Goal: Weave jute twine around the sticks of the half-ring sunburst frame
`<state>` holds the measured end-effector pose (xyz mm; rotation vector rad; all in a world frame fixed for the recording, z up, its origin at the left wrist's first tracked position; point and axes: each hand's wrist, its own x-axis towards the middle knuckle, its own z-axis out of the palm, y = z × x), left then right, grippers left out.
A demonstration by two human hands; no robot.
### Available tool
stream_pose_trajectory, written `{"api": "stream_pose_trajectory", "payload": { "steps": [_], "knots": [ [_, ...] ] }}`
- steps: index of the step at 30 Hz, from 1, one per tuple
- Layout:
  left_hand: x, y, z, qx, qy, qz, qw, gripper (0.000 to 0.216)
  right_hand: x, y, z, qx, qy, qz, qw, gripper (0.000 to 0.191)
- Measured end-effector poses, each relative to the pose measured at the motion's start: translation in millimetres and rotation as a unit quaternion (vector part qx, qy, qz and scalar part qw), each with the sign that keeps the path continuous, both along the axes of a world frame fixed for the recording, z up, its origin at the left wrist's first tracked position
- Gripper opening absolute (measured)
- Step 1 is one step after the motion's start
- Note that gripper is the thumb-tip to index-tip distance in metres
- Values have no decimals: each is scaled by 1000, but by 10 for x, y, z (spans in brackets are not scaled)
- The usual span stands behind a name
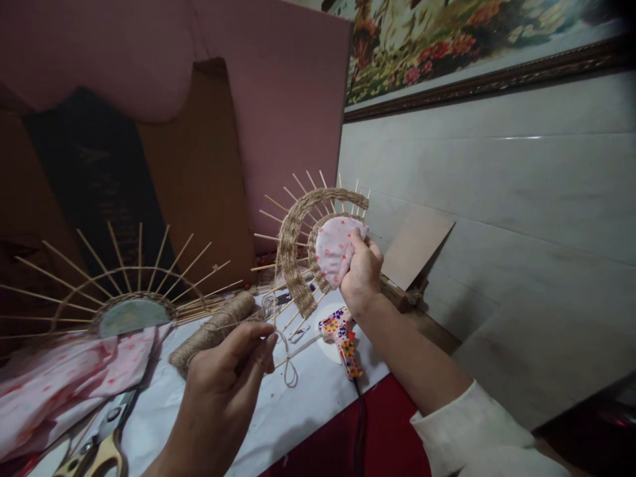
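Note:
My right hand [362, 268] grips a half-round woven piece by its centre, which is covered in pink dotted fabric [332, 250]. Thin wooden sticks radiate from that centre, and a wide band of woven twine [291, 245] curves across them. Lower left of the piece, my left hand [233, 377] pinches a strand of jute twine [289, 371] between thumb and fingers. A loose loop of the strand hangs beside the fingertips. Behind the left hand lies a roll of jute twine [213, 331].
A flower-patterned glue gun [342, 338] lies on the white-covered table [278, 424]. At left are a second stick frame [134, 315], pink dotted cloth [74, 384] and large scissors [106, 430]. A cardboard sheet [417, 245] leans against the tiled wall [497, 199].

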<state>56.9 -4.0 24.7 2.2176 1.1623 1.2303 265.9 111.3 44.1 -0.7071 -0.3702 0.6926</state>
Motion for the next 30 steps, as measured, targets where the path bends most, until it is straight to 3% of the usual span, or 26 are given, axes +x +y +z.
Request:
{"api": "stream_pose_trajectory", "payload": {
  "steps": [6, 9, 16, 22, 26, 30],
  "knots": [
    [-1, 57, 50, 154, 82, -19, 985, 18, 18, -1, 2, 4, -11, 5, 1000, 22],
    [-4, 119, 39, 163, 91, -45, 981, 24, 36, 22, -14, -15, 4, 23, 1000, 21],
    [19, 181, -110, 111, 104, -71, 986, 25, -116, -9, -46, -29, 45, 83, 995, 16],
    [29, 166, -153, 59, 62, -88, 992, 25, -207, -84, -10, -43, 56, 80, 994, 11],
    [114, 103, -182, -53, -68, -81, 993, 22, -224, -72, -20, -60, 82, 83, 991, 12],
    [197, 35, -206, -140, -198, -72, 967, 16, -267, -6, -56, -35, 83, 72, 993, 13]
  ]
}}
